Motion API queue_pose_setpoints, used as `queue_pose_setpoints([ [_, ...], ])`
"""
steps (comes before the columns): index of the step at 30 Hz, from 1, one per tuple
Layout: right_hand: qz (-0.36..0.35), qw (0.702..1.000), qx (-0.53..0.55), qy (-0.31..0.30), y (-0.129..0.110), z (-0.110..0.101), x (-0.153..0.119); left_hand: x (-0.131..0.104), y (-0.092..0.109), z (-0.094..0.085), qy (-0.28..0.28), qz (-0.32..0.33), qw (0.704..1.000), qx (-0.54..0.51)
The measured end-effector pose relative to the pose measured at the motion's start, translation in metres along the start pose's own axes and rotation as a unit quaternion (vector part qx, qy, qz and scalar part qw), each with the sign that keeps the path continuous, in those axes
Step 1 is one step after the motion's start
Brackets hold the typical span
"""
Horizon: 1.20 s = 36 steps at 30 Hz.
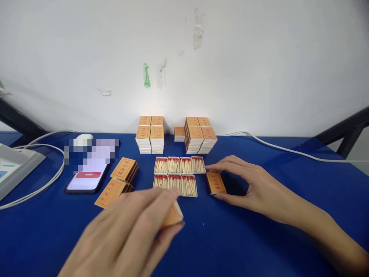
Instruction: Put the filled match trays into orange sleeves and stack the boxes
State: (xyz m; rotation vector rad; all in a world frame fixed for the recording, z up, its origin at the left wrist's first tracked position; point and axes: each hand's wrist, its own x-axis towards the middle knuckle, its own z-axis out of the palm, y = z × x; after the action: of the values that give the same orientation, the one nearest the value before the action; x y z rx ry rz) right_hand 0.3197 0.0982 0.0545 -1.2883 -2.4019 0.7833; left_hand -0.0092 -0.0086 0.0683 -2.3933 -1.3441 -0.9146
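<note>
The left hand reaches in over the near part of the blue table, its thumb and fingers pinching a held matchbox, of which a tan face and a pale end show past the fingertips, the rest being hidden by the hand; the right hand rests to the right with thumb and fingers parted around a closed matchbox, which lies flat with red lettering upward; the thumb is at its near edge and the fingertips are by its far edge, though I cannot tell how firmly they press; just left of that box are open match trays, four in the back row and three in the front, filled with red-headed matches, the left hand partly covering the front row; behind them stand a left stack and a right stack of matchboxes, with a small pile between, beside the right one; near the left hand are two orange-topped piles, set end to end at a slant; farther left lie a phone, partly pixelated, and a white cable
</note>
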Motion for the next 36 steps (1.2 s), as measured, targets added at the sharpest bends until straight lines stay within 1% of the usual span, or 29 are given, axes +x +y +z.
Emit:
queue_pose_setpoints([
  [1, -0.004, 1.000, -0.003, 0.003, 0.000, 0.000, 0.000, 0.003, 0.003, 0.003, -0.008, 0.044, 0.999, -0.018],
  [3, -0.010, 1.000, -0.012, 0.012, 0.001, -0.001, -0.001, 0.007, 0.007, 0.010, -0.027, 0.100, 0.993, -0.055],
  [5, -0.020, 0.999, -0.022, 0.029, 0.002, -0.003, -0.001, 0.008, 0.010, 0.017, -0.052, 0.124, 0.987, -0.086],
  [8, -0.034, 0.997, -0.035, 0.056, 0.003, -0.005, -0.002, 0.002, 0.011, 0.022, -0.093, 0.152, 0.979, -0.097],
  [12, -0.038, 0.995, -0.056, 0.071, 0.006, -0.008, -0.002, -0.007, 0.007, 0.023, -0.105, 0.158, 0.977, -0.095],
  [16, -0.047, 0.993, -0.061, 0.089, 0.006, -0.005, 0.000, -0.001, 0.004, 0.019, -0.116, 0.175, 0.974, -0.089],
  [19, -0.074, 0.985, -0.063, 0.139, 0.002, 0.005, 0.004, 0.006, 0.004, 0.019, -0.120, 0.166, 0.973, -0.101],
  [23, -0.110, 0.963, -0.110, 0.218, -0.006, 0.027, 0.010, 0.008, 0.007, 0.021, -0.126, 0.168, 0.972, -0.108],
  [26, -0.128, 0.952, -0.122, 0.251, -0.011, 0.038, 0.013, 0.007, 0.007, 0.024, -0.125, 0.170, 0.972, -0.103],
  [29, -0.131, 0.950, -0.122, 0.257, -0.013, 0.042, 0.015, 0.006, 0.006, 0.026, -0.131, 0.163, 0.971, -0.116],
  [36, -0.123, 0.956, -0.121, 0.236, -0.009, 0.042, 0.015, 0.007, 0.004, 0.024, -0.133, 0.167, 0.970, -0.118],
])
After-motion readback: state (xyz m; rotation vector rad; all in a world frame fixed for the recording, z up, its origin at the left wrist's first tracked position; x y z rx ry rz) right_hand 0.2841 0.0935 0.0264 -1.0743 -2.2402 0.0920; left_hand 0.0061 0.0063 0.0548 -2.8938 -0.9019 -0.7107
